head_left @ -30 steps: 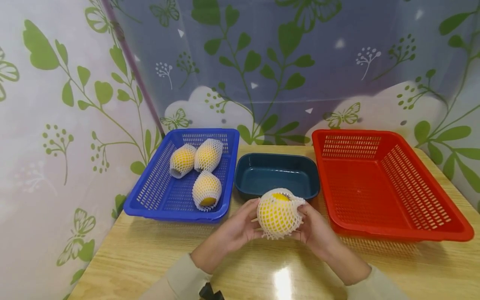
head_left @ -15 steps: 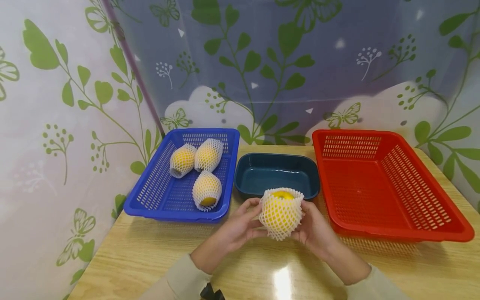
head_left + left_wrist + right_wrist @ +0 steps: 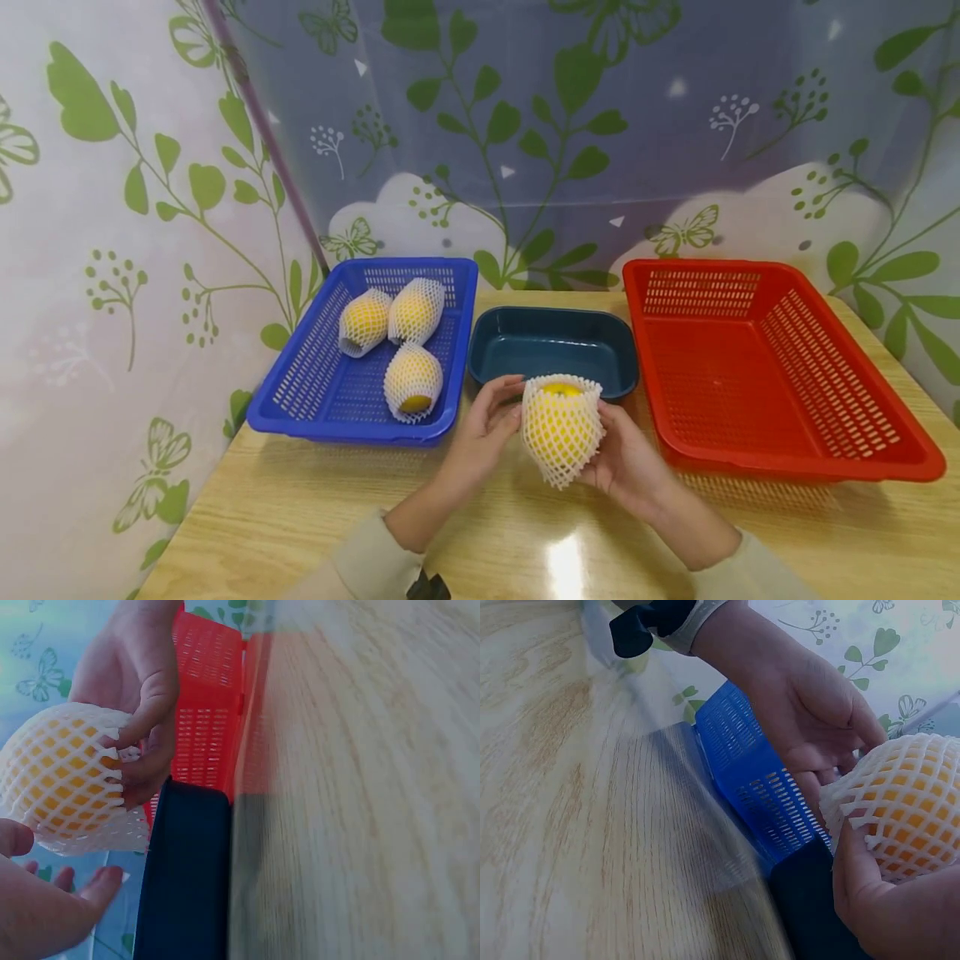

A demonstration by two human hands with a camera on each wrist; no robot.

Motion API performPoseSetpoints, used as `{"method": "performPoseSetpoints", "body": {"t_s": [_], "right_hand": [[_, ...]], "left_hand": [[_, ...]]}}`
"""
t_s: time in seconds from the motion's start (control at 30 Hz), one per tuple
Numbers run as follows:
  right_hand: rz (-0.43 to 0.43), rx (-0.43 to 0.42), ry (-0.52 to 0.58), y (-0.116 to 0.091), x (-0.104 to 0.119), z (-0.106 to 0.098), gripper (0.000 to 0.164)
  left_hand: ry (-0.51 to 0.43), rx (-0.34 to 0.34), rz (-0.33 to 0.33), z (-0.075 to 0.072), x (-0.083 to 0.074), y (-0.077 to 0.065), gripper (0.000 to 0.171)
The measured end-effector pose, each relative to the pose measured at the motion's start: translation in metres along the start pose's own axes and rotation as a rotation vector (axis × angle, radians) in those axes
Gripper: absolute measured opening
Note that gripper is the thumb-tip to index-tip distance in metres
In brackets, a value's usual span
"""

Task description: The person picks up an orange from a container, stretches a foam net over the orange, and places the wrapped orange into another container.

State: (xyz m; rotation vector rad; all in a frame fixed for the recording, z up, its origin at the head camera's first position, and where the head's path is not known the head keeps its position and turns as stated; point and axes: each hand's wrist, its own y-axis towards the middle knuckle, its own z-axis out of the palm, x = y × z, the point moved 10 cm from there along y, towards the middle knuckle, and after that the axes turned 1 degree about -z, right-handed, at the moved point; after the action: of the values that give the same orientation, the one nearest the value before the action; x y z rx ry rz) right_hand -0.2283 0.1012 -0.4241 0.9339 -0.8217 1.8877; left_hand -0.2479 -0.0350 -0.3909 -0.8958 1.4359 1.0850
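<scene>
A round yellow fruit (image 3: 562, 429) in a white foam net sits raised between both hands, just in front of the dark teal dish (image 3: 553, 346). My right hand (image 3: 628, 462) grips it from the right, fingers curled against the net in the left wrist view. On the other side my left hand (image 3: 480, 429) is beside the fruit with loosely extended fingers; in the left wrist view these fingers (image 3: 82, 907) lie off the net, though whether the thumb touches it I cannot tell. The net's top gapes, showing bare yellow skin, and its lower end hangs in a point.
To the left, a blue basket (image 3: 352, 429) holds three similar netted fruits (image 3: 414, 382). A red basket (image 3: 720, 383) stands on the right. The dish sits between them on a wooden table (image 3: 300, 517), with a patterned curtain (image 3: 525, 167) behind.
The fruit has turned, and its net went from bunched at the right to gaping at the top. My left hand's fingers have loosened and drawn slightly away; the right still holds the fruit.
</scene>
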Motion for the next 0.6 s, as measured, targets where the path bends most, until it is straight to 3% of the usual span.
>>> {"method": "performPoseSetpoints", "body": {"t_s": [0.1, 0.3, 0.47, 0.6], "right_hand": [[0.024, 0.004, 0.02, 0.0, -0.002, 0.002, 0.06], [0.04, 0.014, 0.035, -0.001, -0.003, 0.005, 0.062], [0.052, 0.032, 0.034, 0.001, -0.005, 0.008, 0.062], [0.062, 0.03, 0.024, 0.001, -0.007, 0.009, 0.064]], "left_hand": [[0.006, 0.032, 0.042, 0.003, -0.005, -0.002, 0.036], [-0.002, 0.106, -0.008, 0.009, -0.001, -0.004, 0.053], [0.038, 0.109, -0.031, 0.011, 0.001, -0.004, 0.083], [0.085, 0.086, -0.059, 0.012, 0.003, -0.004, 0.086]]}}
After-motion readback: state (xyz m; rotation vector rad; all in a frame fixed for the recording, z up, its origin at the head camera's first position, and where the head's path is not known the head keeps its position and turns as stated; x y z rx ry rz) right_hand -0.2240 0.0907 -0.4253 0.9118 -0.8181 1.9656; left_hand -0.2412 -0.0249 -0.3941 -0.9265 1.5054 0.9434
